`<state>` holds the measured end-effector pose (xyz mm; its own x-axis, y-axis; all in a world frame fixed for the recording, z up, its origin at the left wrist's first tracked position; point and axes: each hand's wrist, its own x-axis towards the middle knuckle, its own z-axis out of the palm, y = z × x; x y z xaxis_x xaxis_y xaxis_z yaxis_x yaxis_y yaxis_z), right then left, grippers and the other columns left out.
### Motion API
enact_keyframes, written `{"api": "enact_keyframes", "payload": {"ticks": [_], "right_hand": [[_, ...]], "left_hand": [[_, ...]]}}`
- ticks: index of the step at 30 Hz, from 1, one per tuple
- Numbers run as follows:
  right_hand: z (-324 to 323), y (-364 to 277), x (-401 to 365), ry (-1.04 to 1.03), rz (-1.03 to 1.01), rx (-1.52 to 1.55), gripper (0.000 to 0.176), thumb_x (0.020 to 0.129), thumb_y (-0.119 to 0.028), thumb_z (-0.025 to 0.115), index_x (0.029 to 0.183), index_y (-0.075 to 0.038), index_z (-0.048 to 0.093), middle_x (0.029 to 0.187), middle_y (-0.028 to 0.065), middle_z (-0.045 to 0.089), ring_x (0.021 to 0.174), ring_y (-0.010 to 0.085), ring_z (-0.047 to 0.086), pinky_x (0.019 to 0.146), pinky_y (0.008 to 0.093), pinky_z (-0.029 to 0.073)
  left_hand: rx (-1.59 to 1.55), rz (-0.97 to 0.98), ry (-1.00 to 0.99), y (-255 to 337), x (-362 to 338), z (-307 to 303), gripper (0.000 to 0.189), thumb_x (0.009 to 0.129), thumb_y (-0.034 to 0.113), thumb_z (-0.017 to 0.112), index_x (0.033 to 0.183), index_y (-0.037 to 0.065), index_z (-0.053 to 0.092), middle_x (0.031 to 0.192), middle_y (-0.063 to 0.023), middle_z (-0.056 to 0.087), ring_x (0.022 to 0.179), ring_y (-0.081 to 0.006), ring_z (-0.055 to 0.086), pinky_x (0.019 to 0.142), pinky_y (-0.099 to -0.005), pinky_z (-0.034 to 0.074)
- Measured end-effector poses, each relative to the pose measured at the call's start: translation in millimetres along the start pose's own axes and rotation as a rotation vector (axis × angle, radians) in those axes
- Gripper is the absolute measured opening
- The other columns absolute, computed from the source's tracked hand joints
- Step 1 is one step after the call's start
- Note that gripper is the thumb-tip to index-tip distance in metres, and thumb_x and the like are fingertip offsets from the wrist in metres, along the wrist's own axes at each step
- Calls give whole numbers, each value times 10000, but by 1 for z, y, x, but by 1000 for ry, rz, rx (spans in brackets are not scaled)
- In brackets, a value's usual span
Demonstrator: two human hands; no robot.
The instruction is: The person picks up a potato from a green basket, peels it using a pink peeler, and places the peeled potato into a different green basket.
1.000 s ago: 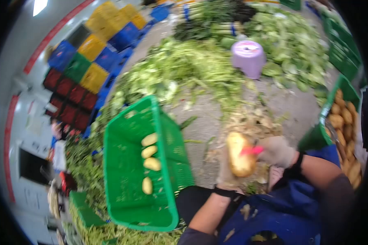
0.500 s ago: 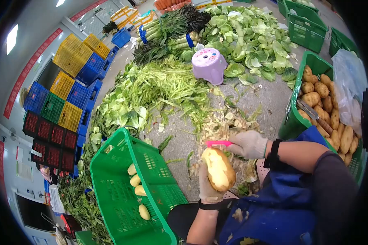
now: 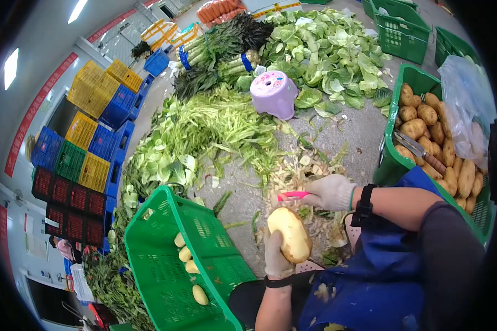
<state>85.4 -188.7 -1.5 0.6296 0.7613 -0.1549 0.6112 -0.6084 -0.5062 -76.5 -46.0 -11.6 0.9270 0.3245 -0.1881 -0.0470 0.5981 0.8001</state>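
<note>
Potato [image 3: 289, 234] cupped from below in left hand [image 3: 276, 258], fingers curled round lower end. Long axis set 11-to-5 o'clock. Peeler [image 3: 292, 195] clasped in closed right hand [image 3: 330, 192], held at 12 o'clock of potato, just off upper end, not touching. Basket [image 3: 215, 237] at 8 o'clock.

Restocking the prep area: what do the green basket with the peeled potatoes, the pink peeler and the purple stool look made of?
The green basket: probably moulded plastic, slightly glossy, lattice walls. The pink peeler in the right hand: handle looks plastic, evenly bright; blade too small to tell. The purple stool: apparently one-piece plastic, smooth, holes in the seat.
</note>
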Motion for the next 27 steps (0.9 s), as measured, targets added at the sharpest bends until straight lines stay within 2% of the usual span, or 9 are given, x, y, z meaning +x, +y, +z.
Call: {"api": "enact_keyframes", "payload": {"ticks": [4,8,11,13,15,21,23,25,27], "right_hand": [[-5,-21,-21,4,-353,128,359,911,-457,494,935,-122,619,795,146,642,749,358,631,651,450,494],[11,4,0,84,1,153,351,902,-463,509,919,-128,610,775,143,633,736,353,629,645,443,496],[15,-11,-15,229,-337,227,370,915,-461,484,927,-118,620,776,156,637,732,357,631,642,450,496],[7,-20,-18,35,-345,148,386,917,-472,477,923,-111,613,760,164,633,722,361,632,638,452,497],[11,-7,-4,2,43,97,383,911,-488,480,911,-122,592,737,156,625,717,358,634,638,451,499],[12,-19,-18,7,-297,167,423,912,-503,471,916,-109,624,764,161,636,728,361,635,652,455,495],[14,-4,-4,21,59,84,396,914,-493,477,913,-118,605,741,150,622,729,361,633,652,452,495],[5,-7,-6,-8,87,73,374,909,-479,492,912,-123,608,751,149,626,732,356,633,647,449,498],[6,-19,-19,128,-359,123,352,892,-460,525,870,-119,606,715,145,619,682,350,624,595,441,488]], "left_hand": [[-53,-14,29,-6,8,-13,569,856,339,596,1300,21,435,1117,-149,594,975,-259,620,857,-378,524],[-230,-173,26,-7,3,-19,493,930,378,481,1289,40,471,1166,-136,599,994,-277,626,856,-398,529],[-312,-220,-9,-9,14,-27,505,960,438,392,1276,60,502,1169,-129,609,1022,-265,621,858,-410,531],[-402,-229,-79,-10,13,-28,525,962,463,368,1275,63,502,1160,-127,612,1017,-261,620,849,-403,533],[-350,-278,-37,-8,4,-21,524,958,465,375,1268,65,508,1148,-120,614,1000,-253,623,836,-398,535],[-288,-235,68,-18,14,-31,679,889,614,416,1307,82,471,1166,-166,600,1009,-362,611,895,-535,493],[-695,-369,-138,-16,12,-37,694,876,635,421,1321,104,464,1190,-160,590,1043,-356,598,924,-550,472],[-361,-324,-85,-14,15,-39,668,873,625,450,1316,125,470,1222,-146,576,1068,-347,585,937,-552,465],[-635,-376,-51,-14,14,-40,665,876,625,438,1309,122,475,1220,-151,574,1067,-370,578,924,-558,469]]}}
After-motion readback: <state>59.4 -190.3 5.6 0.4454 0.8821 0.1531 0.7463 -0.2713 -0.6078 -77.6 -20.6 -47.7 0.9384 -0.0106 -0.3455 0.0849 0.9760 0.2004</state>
